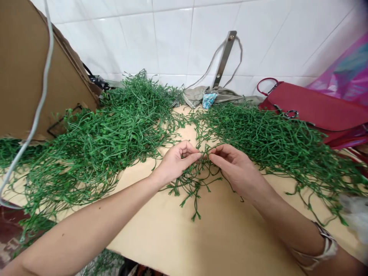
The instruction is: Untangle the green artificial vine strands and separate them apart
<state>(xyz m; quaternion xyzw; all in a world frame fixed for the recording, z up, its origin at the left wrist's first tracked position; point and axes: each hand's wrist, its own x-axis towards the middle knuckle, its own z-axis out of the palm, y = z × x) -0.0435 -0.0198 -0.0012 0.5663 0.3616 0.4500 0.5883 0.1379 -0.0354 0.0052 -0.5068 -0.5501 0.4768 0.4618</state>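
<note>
Two grips, left grip [175,163] and right grip [237,170], pinch thin green artificial vine stems [195,184], a blue-patterned cup [209,99] beyond.

I read the board [218,237] at 6 o'clock, with vines [94,153] lying across it from 9 to 3 o'clock. Cardboard [31,69] stands at 10 o'clock, left of the vines. A cup [209,99] sits on a cloth [191,97] at 12 o'clock, before the tiles [172,42]; a bag [313,107] lies at 2 o'clock.
</note>
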